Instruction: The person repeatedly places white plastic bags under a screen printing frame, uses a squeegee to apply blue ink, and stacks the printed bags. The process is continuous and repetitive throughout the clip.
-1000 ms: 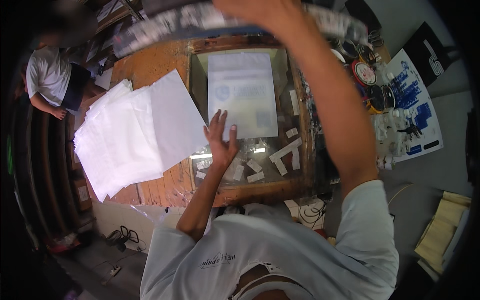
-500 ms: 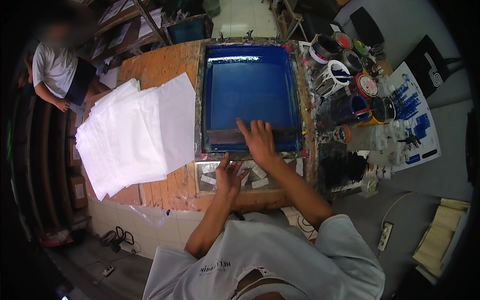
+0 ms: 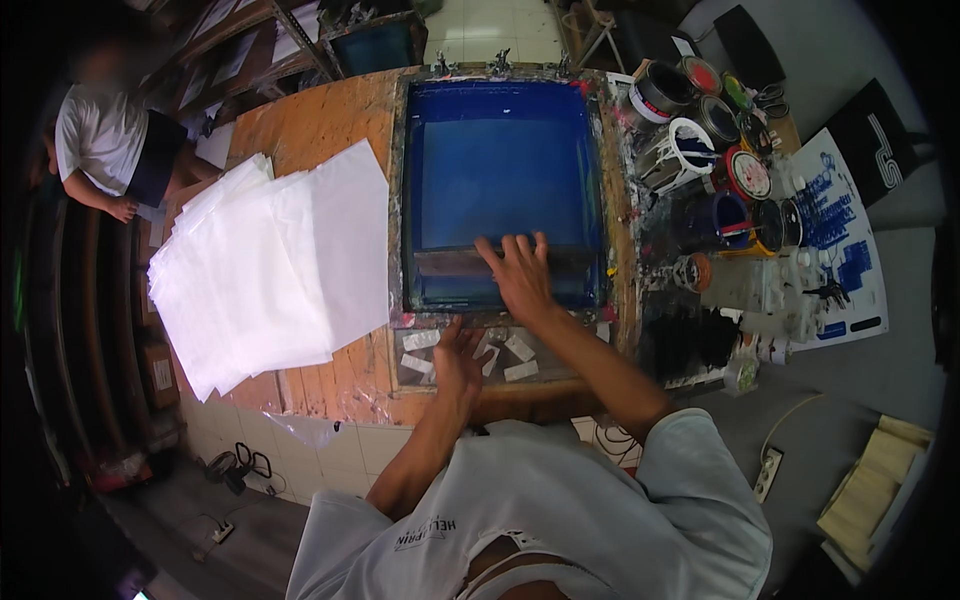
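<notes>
A screen-printing frame (image 3: 400,190) with a deep blue mesh (image 3: 500,180) lies on the wooden table in front of me. Across its near part rests a long dark squeegee (image 3: 450,262). My right hand (image 3: 522,280) grips that squeegee from above, fingers bent over its far side. At the frame's near edge is my left hand (image 3: 460,365), fingers stretched out and apart, tips at or just under the rim. It holds nothing that I can see. Left of the frame lies a fanned stack of white sheets (image 3: 250,280).
Paint cans, including an open white bucket (image 3: 685,150), crowd the right side beside a blue-smeared white sheet (image 3: 840,220). Clamps (image 3: 500,62) line the frame's far edge. Small pale pieces (image 3: 520,348) lie near the front. Another person (image 3: 105,150) stands at far left beside shelves.
My left hand's fingers have moved in closer to the frame's near edge. The bright reflection at the mesh's far end has shrunk to a small spot. My right hand stays on the squeegee.
</notes>
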`<state>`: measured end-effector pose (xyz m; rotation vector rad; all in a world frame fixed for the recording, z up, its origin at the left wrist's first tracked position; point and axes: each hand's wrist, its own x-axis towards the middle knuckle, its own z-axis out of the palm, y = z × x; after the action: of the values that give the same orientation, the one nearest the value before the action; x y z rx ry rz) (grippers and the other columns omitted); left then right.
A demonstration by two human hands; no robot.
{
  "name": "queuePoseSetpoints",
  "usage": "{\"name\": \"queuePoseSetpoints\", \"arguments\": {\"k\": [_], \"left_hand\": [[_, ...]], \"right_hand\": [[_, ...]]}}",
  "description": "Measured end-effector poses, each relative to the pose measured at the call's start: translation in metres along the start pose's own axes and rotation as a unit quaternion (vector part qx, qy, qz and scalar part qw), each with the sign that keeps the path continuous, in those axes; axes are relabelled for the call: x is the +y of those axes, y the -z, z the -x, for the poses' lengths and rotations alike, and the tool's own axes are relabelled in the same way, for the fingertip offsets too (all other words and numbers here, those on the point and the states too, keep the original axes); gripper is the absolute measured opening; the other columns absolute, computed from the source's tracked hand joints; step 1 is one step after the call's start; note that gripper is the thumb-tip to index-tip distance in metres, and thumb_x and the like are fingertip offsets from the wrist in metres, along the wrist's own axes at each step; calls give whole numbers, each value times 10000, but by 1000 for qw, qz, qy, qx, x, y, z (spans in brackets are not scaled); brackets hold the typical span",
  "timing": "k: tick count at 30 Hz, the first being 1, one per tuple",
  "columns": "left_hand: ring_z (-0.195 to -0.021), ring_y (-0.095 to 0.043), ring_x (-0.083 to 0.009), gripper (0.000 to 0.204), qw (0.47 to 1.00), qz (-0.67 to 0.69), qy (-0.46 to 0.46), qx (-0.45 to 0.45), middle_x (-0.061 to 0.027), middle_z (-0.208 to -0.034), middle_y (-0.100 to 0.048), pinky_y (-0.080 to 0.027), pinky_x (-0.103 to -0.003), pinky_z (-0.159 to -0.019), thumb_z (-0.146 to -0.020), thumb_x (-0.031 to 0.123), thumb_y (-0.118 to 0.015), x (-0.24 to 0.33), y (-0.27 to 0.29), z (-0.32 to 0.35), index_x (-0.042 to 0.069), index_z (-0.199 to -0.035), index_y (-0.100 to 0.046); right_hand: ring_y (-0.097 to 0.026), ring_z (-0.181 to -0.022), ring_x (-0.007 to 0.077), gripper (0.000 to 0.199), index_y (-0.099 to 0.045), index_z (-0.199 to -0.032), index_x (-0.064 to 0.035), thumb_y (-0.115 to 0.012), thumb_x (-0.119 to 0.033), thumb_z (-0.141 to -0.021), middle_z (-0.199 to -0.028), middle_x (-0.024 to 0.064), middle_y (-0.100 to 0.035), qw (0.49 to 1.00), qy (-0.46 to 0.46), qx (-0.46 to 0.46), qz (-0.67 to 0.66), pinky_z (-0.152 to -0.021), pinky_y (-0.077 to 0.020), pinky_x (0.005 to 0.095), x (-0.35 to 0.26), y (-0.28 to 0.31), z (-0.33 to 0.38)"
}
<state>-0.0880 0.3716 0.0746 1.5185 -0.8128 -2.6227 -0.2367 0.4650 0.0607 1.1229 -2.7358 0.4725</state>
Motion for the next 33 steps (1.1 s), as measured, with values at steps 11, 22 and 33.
{"name": "queuePoseSetpoints", "arguments": {"k": [11,22,33], "left_hand": [[-1298,-461,-318,600,999,8,21,32,-161,-1340,-453,-362,-614,-1093,-928,396,-675,-1,2,0,48,-1375,-478],[-1051,-572,-254,314,997,61,-3,54,-69,-1080,-564,-465,-569,-983,-928,324,-723,-4,6,7,128,-1123,-574],[-1027,-644,-234,218,997,71,-21,10,-30,-1073,-648,-482,-549,-981,-945,273,-722,-4,17,11,156,-1074,-591]], "right_hand": [[-554,-1073,275,651,-552,-1399,-167,-782,-49,-801,-1029,93,-566,998,11,42,48,-1178,-249,659,95,-38,-165],[-566,-1122,297,597,-567,-1395,-167,-777,-76,-844,-1084,121,-611,1000,13,16,13,-975,-383,481,148,-33,-258],[-554,-1090,306,507,-604,-1314,-201,-693,3,-858,-1127,131,-589,992,1,86,90,-921,-386,481,147,-46,-254]]}}
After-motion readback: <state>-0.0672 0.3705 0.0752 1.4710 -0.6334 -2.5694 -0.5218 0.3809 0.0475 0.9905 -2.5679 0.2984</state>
